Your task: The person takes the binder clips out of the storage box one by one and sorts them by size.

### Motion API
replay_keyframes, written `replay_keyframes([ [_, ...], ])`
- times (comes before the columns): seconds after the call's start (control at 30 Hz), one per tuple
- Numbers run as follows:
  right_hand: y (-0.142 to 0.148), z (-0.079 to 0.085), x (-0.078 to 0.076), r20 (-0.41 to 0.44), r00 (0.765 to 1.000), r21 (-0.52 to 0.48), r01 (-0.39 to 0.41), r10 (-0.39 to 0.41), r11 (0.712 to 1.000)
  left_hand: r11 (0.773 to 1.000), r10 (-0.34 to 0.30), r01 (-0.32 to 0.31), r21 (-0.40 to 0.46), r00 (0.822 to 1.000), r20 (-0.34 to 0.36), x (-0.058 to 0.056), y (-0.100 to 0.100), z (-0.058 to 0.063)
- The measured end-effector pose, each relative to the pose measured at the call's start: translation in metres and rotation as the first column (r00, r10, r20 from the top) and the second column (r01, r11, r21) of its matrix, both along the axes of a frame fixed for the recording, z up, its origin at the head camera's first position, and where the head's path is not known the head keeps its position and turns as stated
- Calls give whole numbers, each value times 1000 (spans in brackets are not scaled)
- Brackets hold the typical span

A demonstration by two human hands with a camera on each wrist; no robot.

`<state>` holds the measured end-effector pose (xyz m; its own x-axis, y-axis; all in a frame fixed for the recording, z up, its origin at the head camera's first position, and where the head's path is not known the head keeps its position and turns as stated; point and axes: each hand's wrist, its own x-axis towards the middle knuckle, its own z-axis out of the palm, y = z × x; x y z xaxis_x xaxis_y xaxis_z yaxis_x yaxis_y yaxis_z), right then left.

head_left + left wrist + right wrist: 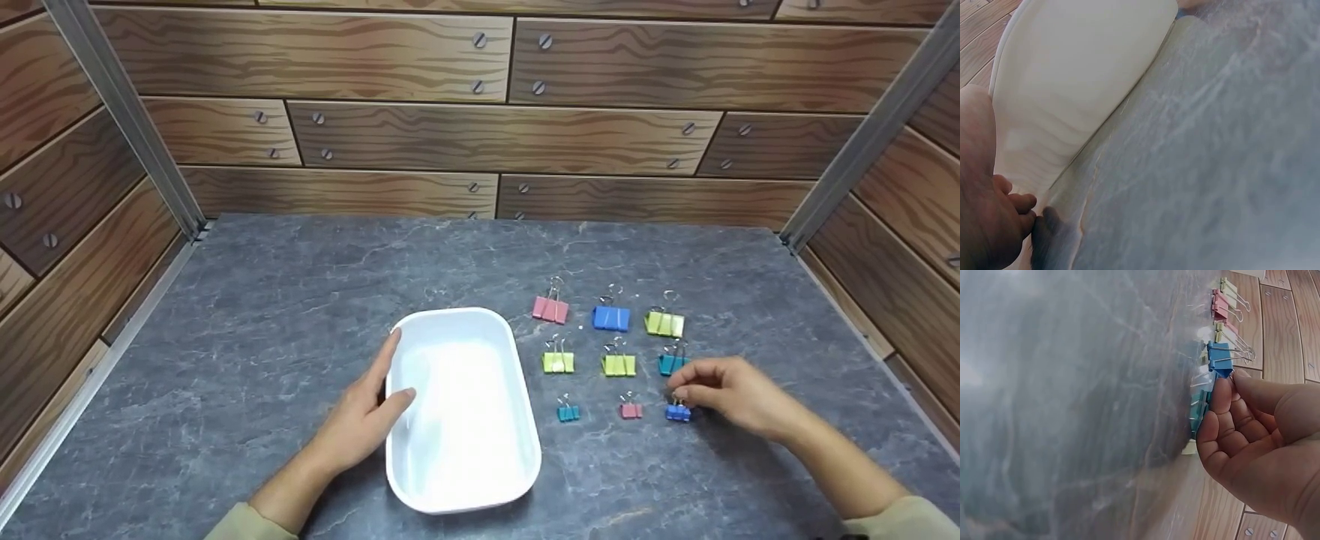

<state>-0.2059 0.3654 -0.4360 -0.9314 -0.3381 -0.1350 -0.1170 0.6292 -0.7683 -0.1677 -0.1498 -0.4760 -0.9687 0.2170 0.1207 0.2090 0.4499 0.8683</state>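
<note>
My left hand (356, 424) grips the left wall of a white plastic tray (527, 420), thumb over the rim and fingers along the outside. In the left wrist view, the tray's outer side (1089, 73) rises beside the curled fingers. On the right, my right hand (739, 394) pinches the small blue binder clip (678, 413) in the front row with thumb and index finger. The right wrist view shows this blue clip (1220, 357) at the fingertips. A teal binder clip (672, 365) lies just beyond that hand.
More binder clips stand in rows right of the tray: a pink one (550, 310), a large blue one (611, 318), several lime green ones (619, 365), a small teal one (568, 413) and a small pink one (631, 411). Wood-patterned walls (405, 135) enclose the grey tabletop (285, 315).
</note>
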Motion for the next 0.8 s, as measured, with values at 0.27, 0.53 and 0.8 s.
replay_keyframes([
  [0.27,0,-4,-1,-23,1000,37,16,-16,999,1000,-6,6,1,1000,29,-2,0,-1],
  [0.53,0,-3,3,-76,995,135,69,-59,988,999,-33,33,3,999,17,-5,-2,2],
  [0.8,2,8,4,-155,983,153,121,-97,981,999,-29,29,-39,1000,-1,-11,-7,8],
])
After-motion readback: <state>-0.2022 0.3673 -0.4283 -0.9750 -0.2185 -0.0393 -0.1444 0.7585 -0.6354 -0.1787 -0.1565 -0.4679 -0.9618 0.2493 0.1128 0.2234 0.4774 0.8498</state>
